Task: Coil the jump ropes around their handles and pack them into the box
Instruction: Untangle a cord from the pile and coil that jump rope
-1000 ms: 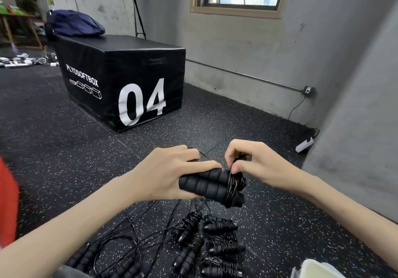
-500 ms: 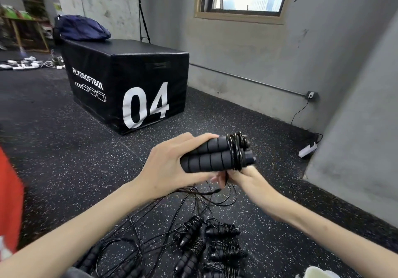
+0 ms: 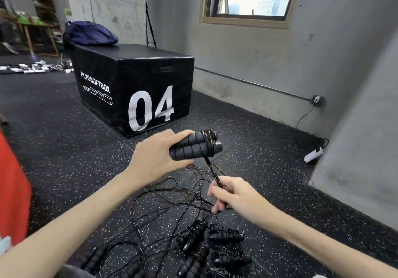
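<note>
Several coiled jump ropes (image 3: 224, 241) seemingly lie finished on the floor while left hand (image 3: 157, 157) grips paired handles (image 3: 193, 146), right hand (image 3: 234, 193) pinching loose cord (image 3: 212, 170)

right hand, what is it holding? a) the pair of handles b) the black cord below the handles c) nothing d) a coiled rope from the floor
b: the right hand pinches the black cord that runs down from the handles, which the left hand grips.
</note>
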